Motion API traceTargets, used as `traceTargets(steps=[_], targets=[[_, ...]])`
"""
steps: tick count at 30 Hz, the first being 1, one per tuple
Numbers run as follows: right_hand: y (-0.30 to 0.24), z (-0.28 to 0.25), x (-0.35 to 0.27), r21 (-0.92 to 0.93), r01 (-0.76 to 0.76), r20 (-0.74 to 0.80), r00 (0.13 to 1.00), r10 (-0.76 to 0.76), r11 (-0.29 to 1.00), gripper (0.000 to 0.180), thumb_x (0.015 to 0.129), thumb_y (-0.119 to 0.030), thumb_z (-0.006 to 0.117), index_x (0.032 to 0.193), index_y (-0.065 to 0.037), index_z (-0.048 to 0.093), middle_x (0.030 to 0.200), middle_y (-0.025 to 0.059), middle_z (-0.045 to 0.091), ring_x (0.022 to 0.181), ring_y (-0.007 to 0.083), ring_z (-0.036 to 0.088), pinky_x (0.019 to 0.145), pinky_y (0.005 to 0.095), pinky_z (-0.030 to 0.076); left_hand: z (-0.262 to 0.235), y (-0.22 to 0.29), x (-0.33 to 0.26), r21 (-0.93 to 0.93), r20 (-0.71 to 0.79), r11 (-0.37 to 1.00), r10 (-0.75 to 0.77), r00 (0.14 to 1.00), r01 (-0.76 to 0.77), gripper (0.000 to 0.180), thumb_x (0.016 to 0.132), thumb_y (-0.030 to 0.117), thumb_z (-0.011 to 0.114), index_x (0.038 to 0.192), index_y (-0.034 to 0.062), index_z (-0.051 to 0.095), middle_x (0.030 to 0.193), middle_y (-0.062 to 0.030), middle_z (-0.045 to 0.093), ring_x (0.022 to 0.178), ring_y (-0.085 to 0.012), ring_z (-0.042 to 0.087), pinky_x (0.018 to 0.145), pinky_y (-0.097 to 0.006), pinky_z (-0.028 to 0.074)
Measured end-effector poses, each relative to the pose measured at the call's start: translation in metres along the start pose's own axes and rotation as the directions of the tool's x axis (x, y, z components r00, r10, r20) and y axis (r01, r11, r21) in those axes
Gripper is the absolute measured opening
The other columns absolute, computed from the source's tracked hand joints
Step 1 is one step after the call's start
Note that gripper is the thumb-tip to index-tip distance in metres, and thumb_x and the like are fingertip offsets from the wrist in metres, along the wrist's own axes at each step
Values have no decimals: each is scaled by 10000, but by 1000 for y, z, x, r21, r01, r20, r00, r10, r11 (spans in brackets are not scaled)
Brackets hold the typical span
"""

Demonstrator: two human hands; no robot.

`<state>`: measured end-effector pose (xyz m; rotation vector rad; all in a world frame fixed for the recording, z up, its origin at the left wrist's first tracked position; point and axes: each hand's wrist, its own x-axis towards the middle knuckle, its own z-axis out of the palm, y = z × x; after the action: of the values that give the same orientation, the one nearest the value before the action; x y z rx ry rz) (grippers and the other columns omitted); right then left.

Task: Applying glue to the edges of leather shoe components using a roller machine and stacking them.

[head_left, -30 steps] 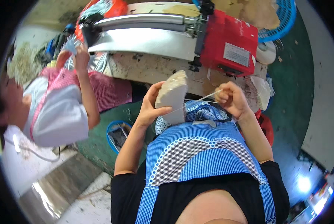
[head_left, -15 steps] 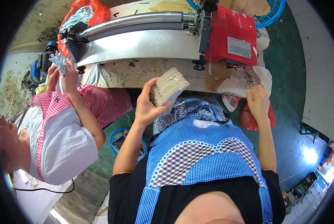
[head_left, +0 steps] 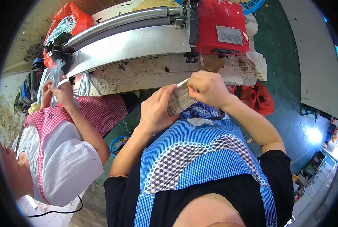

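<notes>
My left hand [head_left: 156, 108] grips a thick beige stack of layered, ridged pieces [head_left: 179, 101] in front of my blue checked apron, thumb underneath and fingers on its upper left side. The stack is tilted and shows fine lines along its face. Curled over its upper right edge, the fingers of my right hand [head_left: 208, 89] pinch there; a thin white edge shows between the two hands. What exactly the right fingertips hold is partly hidden. Similar pale pieces [head_left: 235, 75] lie on the worktable [head_left: 146, 72] beyond my right hand.
A roller machine [head_left: 127, 39] with a red housing [head_left: 222, 26] stands across the table. At the left, a co-worker in a red checked apron [head_left: 101, 109] handles pale strips [head_left: 56, 72]. A red bag [head_left: 257, 99] hangs by the table's right end. A blue basket [head_left: 116, 143] sits below.
My right hand has moved left from the table's right end to the stack and closed on its edge. The stack has turned in my left hand. The whole view has shifted slightly.
</notes>
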<state>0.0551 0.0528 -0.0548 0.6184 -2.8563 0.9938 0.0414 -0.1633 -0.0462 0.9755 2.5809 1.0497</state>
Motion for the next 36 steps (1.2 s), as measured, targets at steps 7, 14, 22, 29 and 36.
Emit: traceTargets(steps=[7,14,22,29,36], targets=[[62,-16,-76,289,-607,11,775,632,740,169,776,-135,571,662,-12,547,634,128,544,577,326,553,545,377,433,-10,-15,-8,-202,44,962,-179,983,185,700,592,163,772,1216,30,486,1040,-136,614,950,-248,626,829,-326,488],[-7,-13,-44,264,-283,-136,935,326,922,68,753,-97,607,773,-32,611,738,90,586,726,286,600,601,372,465,-9,-29,13,-390,205,865,-252,946,315,740,555,257,766,1206,28,500,1027,-182,635,924,-279,646,826,-340,495],[10,2,-38,109,-206,-192,955,224,972,37,727,-43,600,757,-30,582,728,91,562,669,251,550,590,349,445,3,-43,34,-329,496,831,-252,831,448,773,572,201,789,1244,-20,476,1117,-168,594,1018,-226,580,899,-319,444],[35,-2,-89,558,-582,-6,710,704,592,170,855,-64,459,700,6,463,571,37,391,576,84,393,512,279,336,23,-99,79,-336,737,744,-174,654,577,811,601,227,773,1313,18,445,1193,-142,558,1070,-226,539,920,-290,419],[21,0,-97,353,-672,-5,695,719,651,190,864,-62,499,688,10,500,547,58,428,539,89,419,487,297,342,41,-144,72,-214,413,908,-251,876,361,812,655,243,767,1351,52,394,1271,-170,490,1179,-286,475,978,-339,393]])
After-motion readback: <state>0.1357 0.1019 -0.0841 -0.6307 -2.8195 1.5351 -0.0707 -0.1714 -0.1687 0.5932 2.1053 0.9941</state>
